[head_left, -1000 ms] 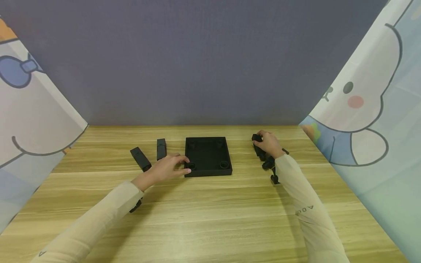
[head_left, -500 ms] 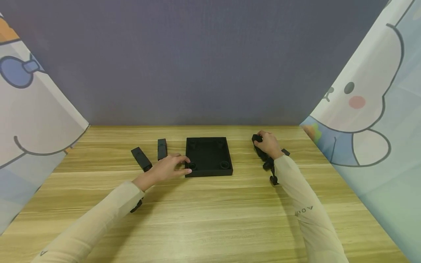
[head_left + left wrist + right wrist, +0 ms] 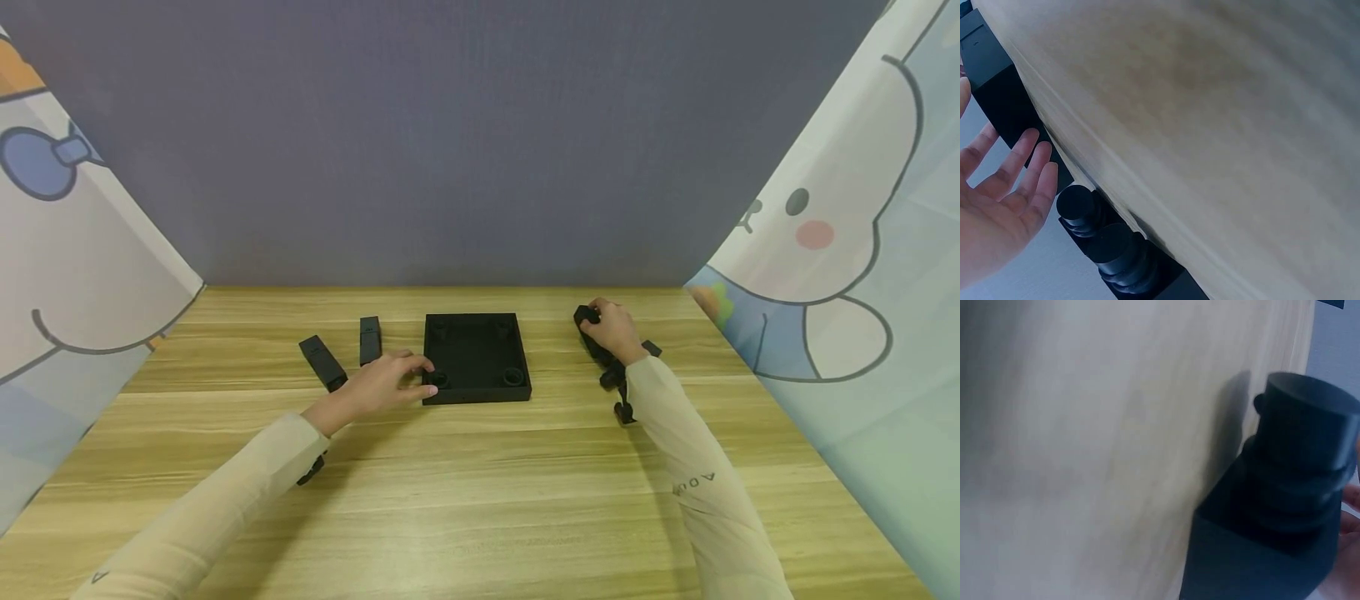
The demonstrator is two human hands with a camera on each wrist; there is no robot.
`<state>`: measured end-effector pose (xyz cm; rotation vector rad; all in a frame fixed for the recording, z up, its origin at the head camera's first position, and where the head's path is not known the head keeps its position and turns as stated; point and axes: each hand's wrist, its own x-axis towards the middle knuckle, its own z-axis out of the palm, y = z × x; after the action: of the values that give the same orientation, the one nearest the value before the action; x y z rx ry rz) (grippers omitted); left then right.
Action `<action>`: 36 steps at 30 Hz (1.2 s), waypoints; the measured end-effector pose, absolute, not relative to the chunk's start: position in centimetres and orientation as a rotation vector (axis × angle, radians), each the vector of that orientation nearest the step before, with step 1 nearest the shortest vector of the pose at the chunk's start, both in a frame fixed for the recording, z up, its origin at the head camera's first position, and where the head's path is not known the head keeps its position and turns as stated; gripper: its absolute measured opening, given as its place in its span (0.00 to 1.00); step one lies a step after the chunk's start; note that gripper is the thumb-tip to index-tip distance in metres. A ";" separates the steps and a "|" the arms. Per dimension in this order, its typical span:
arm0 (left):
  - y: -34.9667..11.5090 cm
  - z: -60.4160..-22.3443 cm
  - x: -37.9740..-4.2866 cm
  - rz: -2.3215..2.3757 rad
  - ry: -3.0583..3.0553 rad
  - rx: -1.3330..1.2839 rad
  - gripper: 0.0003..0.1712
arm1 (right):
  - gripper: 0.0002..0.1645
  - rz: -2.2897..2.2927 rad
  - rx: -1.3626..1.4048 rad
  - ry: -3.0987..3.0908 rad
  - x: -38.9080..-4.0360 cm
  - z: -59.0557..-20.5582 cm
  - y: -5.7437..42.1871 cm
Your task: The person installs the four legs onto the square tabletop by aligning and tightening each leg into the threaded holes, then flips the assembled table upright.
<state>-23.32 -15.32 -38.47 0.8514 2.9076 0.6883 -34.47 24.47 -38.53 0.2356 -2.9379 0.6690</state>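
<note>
My left hand [image 3: 375, 383] rests at the near left corner of a black square tray [image 3: 476, 395], its fingertips at the rim. In the left wrist view its fingers lie loosely spread against the tray's dark wall [image 3: 1010, 103]. Raised round rings sit in the tray's corners. At the right, my right hand [image 3: 617, 330] grips a black block [image 3: 584, 315] between thumb and fingers. Up close in the right wrist view, a black block [image 3: 1254, 562] has a thick round stub at its end. My palm there is mostly hidden behind it.
Left of the tray lie two black blocks [image 3: 322, 361] with ridged round stubs [image 3: 1121, 253]. A small dark piece [image 3: 311, 472] shows beside the left sleeve. More black parts [image 3: 612, 377] lie by the right wrist. A grey partition [image 3: 450, 142] stands behind the wooden table.
In my right hand, the black block has turned slightly about its length. My left hand stays at the tray corner.
</note>
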 end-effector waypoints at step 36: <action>-15.4 -38.7 -23.3 0.680 2.922 0.845 0.23 | 0.31 0.947 0.221 -2.838 -34.0 -37.2 25.0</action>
<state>-23.33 -15.42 -38.67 0.8447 2.9222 0.6800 -33.98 24.97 -37.20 0.2211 -2.8379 0.9467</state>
